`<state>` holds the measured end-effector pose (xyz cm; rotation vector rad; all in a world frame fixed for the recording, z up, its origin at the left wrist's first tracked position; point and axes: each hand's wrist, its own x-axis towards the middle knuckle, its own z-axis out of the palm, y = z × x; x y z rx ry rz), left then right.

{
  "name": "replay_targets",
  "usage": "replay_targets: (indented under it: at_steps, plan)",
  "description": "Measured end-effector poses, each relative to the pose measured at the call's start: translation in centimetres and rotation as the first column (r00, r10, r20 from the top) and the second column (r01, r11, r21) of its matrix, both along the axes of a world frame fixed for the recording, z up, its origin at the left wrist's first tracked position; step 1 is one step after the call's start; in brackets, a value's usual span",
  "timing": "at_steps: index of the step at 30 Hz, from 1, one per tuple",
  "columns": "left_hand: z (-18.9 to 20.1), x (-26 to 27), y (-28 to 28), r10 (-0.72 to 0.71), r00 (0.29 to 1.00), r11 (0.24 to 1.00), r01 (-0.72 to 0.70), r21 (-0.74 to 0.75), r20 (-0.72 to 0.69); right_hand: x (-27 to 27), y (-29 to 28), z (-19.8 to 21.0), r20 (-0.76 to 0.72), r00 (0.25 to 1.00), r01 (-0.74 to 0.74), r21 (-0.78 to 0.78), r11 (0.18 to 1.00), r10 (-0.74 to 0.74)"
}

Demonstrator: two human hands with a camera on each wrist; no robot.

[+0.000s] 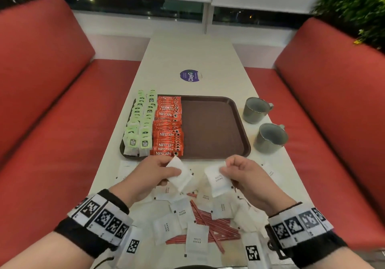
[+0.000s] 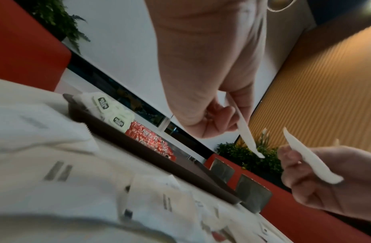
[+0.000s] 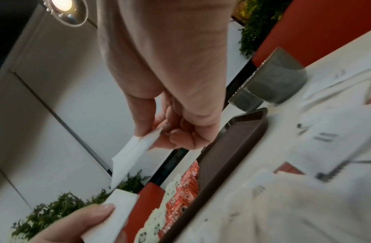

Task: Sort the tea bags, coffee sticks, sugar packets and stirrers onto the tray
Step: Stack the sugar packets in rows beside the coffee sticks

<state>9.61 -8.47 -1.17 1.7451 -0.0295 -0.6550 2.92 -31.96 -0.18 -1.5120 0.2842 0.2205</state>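
A brown tray (image 1: 212, 127) lies mid-table, with green tea bags (image 1: 141, 123) in its left rows and red coffee sticks (image 1: 168, 127) beside them; its right half is bare. My left hand (image 1: 150, 173) pinches a white sugar packet (image 1: 180, 174) just in front of the tray. My right hand (image 1: 243, 175) pinches another white sugar packet (image 1: 218, 180). The left wrist view shows my left hand (image 2: 213, 121) with its packet (image 2: 247, 134) edge-on. The right wrist view shows my right hand (image 3: 170, 131) pinching its packet (image 3: 130, 157). Several more sugar packets (image 1: 181, 212) and red stirrers (image 1: 212, 223) lie scattered under my hands.
Two grey mugs (image 1: 255, 109) (image 1: 269, 140) stand on the table right of the tray. A round purple sticker (image 1: 190, 76) lies beyond the tray. Red bench seats (image 1: 52, 123) flank the white table on both sides.
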Motion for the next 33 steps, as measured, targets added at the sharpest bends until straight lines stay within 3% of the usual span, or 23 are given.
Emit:
replay_targets:
  at_steps: [9,14,18,21,23,25,27,30,31,33]
  plan:
    - [1.9,0.0,-1.3,-0.201,0.965,0.951,0.152,-0.271,-0.165,0.7,4.8,2.7,0.035,0.999,0.016,-0.077,0.997,-0.013]
    - [2.3,-0.7,-1.0,-0.273,0.895,0.887,0.092,-0.453,-0.352,0.6,7.2,2.3,0.122,0.982,0.173,-0.295,0.94,-0.143]
    - [2.4,-1.8,-0.3,-0.264,0.939,0.899,0.155,-0.41,-0.222,0.1,8.5,1.6,0.132,0.984,0.16,-0.363,0.918,-0.119]
    - [1.7,-2.1,0.8,-0.155,0.966,0.93,0.072,-0.36,-0.207,-0.7,7.9,1.6,0.104,0.99,0.131,-0.411,0.902,-0.096]
    - [1.3,-2.1,1.9,-0.057,0.96,0.928,-0.05,-0.37,-0.273,-2.0,6.8,1.3,0.038,0.999,0.034,-0.614,0.789,-0.014]
    - [0.8,-2.2,3.2,-0.012,0.93,0.896,-0.153,-0.417,-0.367,-4.0,6.5,0.5,-0.15,0.973,-0.227,-0.784,0.578,0.178]
    - [0.3,-2.4,4.6,0.012,0.897,0.871,-0.226,-0.435,-0.442,-5.9,6.9,-1.0,-0.323,0.887,-0.431,-0.836,0.339,0.331]
    - [-0.2,-2.8,6.0,0.049,0.868,0.873,-0.278,-0.401,-0.495,-7.3,7.9,-3.5,-0.386,0.825,-0.45,-0.89,0.067,0.413]
    - [-0.3,-2.9,6.2,0.064,0.86,0.875,-0.292,-0.387,-0.506,-7.2,8.0,-4.1,-0.375,0.827,-0.426,-0.904,0.031,0.42]
    - [-0.6,-3.1,6.5,0.102,0.844,0.874,-0.329,-0.358,-0.527,-6.9,7.9,-4.7,-0.347,0.851,-0.401,-0.914,0.06,0.394]
